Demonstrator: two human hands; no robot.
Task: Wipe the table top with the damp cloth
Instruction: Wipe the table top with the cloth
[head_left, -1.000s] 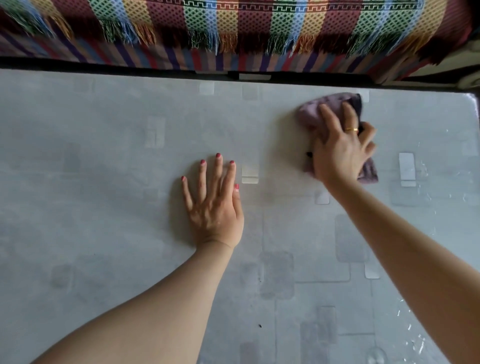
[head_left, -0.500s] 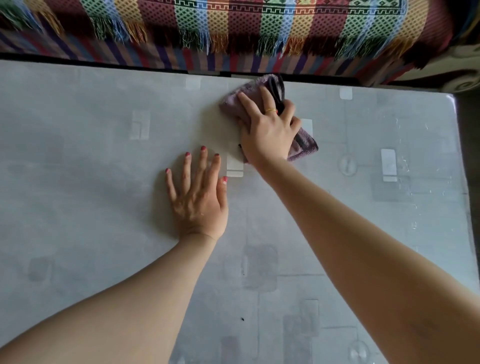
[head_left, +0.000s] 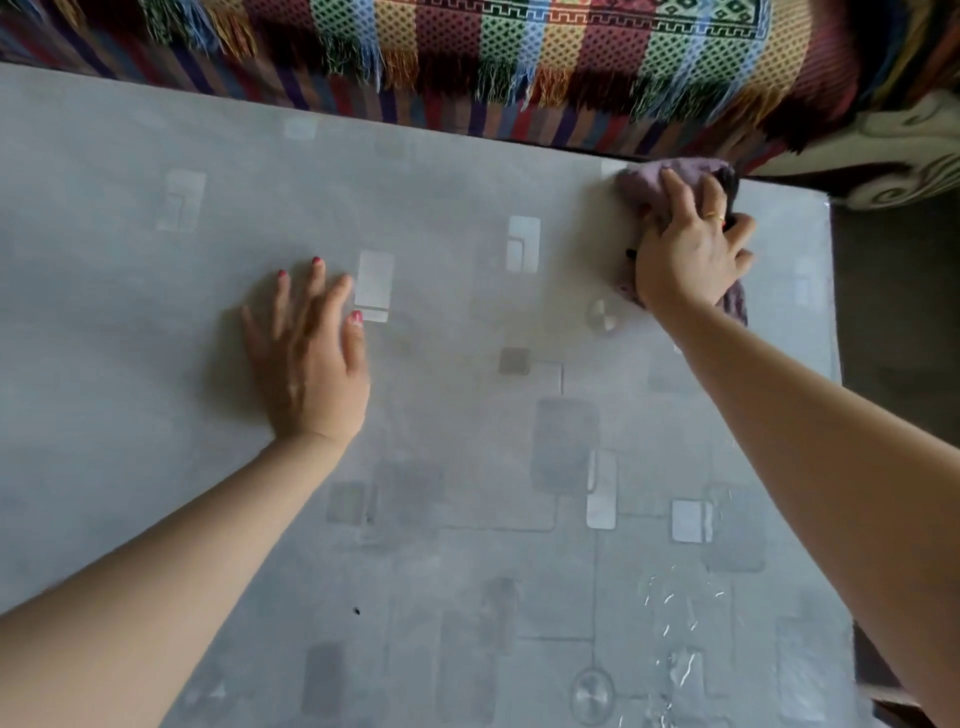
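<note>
The grey patterned table top (head_left: 156, 364) fills most of the view. A purple damp cloth (head_left: 641, 184) lies at its far right corner, close to the back edge. My right hand (head_left: 688, 249) presses down on the cloth and grips it, covering its middle; a gold ring shows on one finger. My left hand (head_left: 306, 353) rests flat on the table near the centre, fingers spread, holding nothing.
A striped, fringed multicoloured blanket (head_left: 519, 57) on furniture runs along the table's far edge. The table's right edge (head_left: 834, 338) drops to a dark floor. Water streaks (head_left: 675, 613) glisten on the near right of the table. A small dark speck (head_left: 356, 610) lies near the front.
My right hand slid the cloth left toward the table's middle, then back right to the far right corner. My left hand stayed flat in place.
</note>
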